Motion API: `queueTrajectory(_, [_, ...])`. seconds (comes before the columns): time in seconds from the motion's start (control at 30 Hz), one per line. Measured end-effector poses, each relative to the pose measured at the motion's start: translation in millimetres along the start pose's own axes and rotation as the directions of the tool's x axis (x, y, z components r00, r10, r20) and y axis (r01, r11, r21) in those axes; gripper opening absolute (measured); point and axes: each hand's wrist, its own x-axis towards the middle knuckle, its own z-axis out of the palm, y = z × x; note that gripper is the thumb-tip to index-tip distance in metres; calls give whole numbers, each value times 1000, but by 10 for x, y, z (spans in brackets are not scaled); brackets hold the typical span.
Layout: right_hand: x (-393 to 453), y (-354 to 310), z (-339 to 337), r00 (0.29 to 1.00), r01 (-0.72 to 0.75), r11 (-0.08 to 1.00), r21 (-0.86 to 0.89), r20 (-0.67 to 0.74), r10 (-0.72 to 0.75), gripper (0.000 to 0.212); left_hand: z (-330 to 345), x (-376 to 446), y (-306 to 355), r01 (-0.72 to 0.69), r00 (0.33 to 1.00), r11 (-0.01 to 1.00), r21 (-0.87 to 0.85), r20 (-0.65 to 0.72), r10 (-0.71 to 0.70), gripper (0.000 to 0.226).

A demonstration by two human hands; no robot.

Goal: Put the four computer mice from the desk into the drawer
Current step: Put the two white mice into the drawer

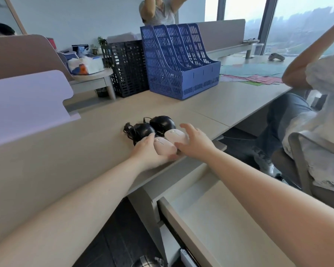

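Several computer mice cluster near the desk's (96,135) front edge. Two are black and corded: one on the left (143,130), one behind (162,122), with a cable bundle (128,130) beside them. Two are pale pink: the near one (165,147) and the far one (175,136). My left hand (148,153) is wrapped around the near pink mouse, which rests on the desk. My right hand (196,144) hovers with fingers spread, its fingertips at the far pink mouse's right side. The open drawer (210,209) below the desk edge looks bare inside.
A blue file rack (181,62) and a black mesh rack (129,68) stand at the back of the desk. Coloured papers (255,78) lie to the right. A seated person (307,122) on a chair is close on the right. A second person stands behind the racks.
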Motion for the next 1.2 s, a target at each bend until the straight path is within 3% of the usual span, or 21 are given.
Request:
queueTrajectory(0.13, [175, -76, 34, 996, -35, 999, 7, 84, 35, 60, -12, 70, 5, 3, 1000, 1000, -12, 14, -3, 121])
queueTrajectory(0.23, [205, -131, -63, 989, 9, 998, -66, 147, 1, 52, 11, 69, -26, 5, 1000, 999, -39, -8, -5, 123])
queueTrajectory(0.3, [179, -140, -152, 985, 27, 992, -121, 172, -6, 58, 33, 27, -31, -3, 1000, 998, -58, -24, 2, 121])
queueTrajectory(0.4, [42, -60, -263, 989, -3, 990, -142, 147, 24, 71, 102, -103, 40, -31, 998, 998, -53, -60, 27, 119])
queueTrajectory(0.53, [-281, 208, -396, 997, -59, 995, -83, 45, 63, 69, 309, -336, 280, -108, 988, 994, -5, -116, 106, 118])
queueTrajectory(0.63, [-519, 441, -483, 994, -99, 994, -35, 46, 101, 69, 506, -493, 479, -137, 984, 990, 40, -111, 141, 118])
queueTrajectory(0.7, [-633, 611, -517, 989, -121, 991, -61, 81, 126, 65, 672, -590, 574, -146, 985, 987, 63, -82, 151, 114])
queueTrajectory(0.9, [-881, 1113, -375, 924, -256, 959, -120, 262, 279, 81, 1279, -828, 571, -81, 992, 979, 186, 112, 61, 111])
queueTrajectory(1.07, [-907, 1321, -38, 885, -250, 951, -183, 355, 301, 60, 1641, -781, 487, -54, 983, 965, 258, 181, 6, 111])
queueTrajectory(1.2, [-842, 1417, 254, 865, -252, 948, -196, 393, 312, 72, 1851, -661, 429, -11, 973, 962, 274, 224, -53, 116])
